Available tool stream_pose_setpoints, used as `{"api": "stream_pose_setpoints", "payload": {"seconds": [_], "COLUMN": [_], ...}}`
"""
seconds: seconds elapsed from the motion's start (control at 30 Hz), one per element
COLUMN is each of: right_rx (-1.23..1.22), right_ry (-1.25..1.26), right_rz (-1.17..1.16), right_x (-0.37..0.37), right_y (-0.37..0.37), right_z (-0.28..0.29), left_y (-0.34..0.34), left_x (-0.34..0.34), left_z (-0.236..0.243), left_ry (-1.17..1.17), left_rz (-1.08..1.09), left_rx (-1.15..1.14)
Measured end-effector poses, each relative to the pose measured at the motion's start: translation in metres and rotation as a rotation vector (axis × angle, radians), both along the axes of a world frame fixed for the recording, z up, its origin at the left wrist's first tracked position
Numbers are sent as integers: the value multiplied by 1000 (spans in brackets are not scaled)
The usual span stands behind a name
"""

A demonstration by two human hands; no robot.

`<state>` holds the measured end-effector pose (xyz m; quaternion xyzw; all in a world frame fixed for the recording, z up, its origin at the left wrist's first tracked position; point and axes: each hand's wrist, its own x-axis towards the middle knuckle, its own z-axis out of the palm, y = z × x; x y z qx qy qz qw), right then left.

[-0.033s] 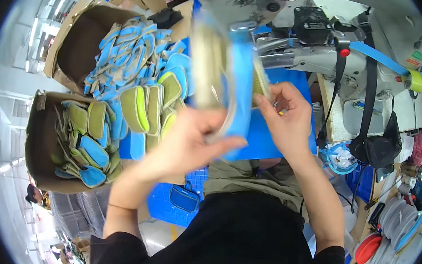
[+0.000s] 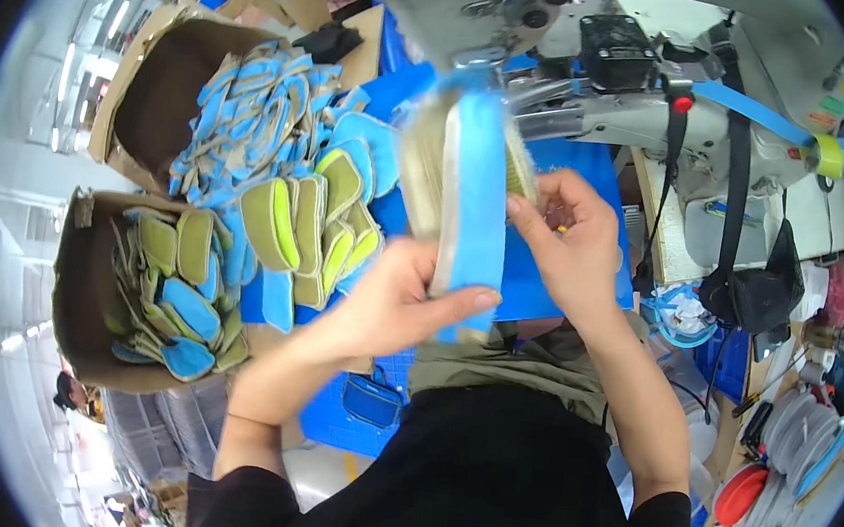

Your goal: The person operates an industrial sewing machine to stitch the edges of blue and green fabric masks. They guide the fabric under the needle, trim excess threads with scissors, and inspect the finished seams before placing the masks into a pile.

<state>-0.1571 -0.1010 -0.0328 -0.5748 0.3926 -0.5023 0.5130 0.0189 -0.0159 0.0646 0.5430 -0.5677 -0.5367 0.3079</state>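
Note:
In front of the sewing machine, my left hand (image 2: 393, 306) is closed with its thumb across a blue fabric strip (image 2: 478, 198). The strip lies against a cream and olive fabric piece (image 2: 422, 168), partly smeared by motion. My right hand (image 2: 577, 232) pinches the olive edge of this piece (image 2: 521, 167) between thumb and fingers. Where the strip meets the machine is blurred, so I cannot tell whether they are joined. Left of my left hand lie several olive and lime pads (image 2: 268, 220), with flat blue pads (image 2: 363, 138) behind them.
The sewing machine (image 2: 616, 55) stands ahead, over a blue table (image 2: 601, 164). Two cardboard boxes stand at left; the nearer box (image 2: 82, 304) holds pads, and blue-grey pieces (image 2: 254, 118) spill from the farther one. Blue tape (image 2: 747, 106) runs across at upper right, above a hanging black pouch (image 2: 762, 273).
My left hand has moved slightly right and down. The blue strip now turns its broad face toward me and shows more sharply. My right hand has barely moved.

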Motion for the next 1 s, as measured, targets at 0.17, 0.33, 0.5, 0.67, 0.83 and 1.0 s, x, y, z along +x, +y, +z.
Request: {"api": "stream_pose_setpoints", "payload": {"seconds": [0.17,0.33,0.5,0.67,0.83,1.0], "right_rx": [381,402,198,36,-234,-44], "right_ry": [-412,-369,-290,-160,-151,-143], "right_rz": [211,315,274,345,-51,-60], "right_x": [-14,-25,-19,-10,-6,3], "right_y": [40,62,64,55,18,-17], "right_z": [8,15,50,76,43,18], "left_y": [45,17,-57,-104,-102,-97], "left_x": [-8,17,7,17,18,15], "left_z": [-74,-43,-19,-20,-40,-38], "left_ry": [500,-3,-780,-772,-458,-488], "left_rz": [-7,-280,225,34,245,234], "left_rx": [331,-179,-1246,-1336,-1160,-1255]}}
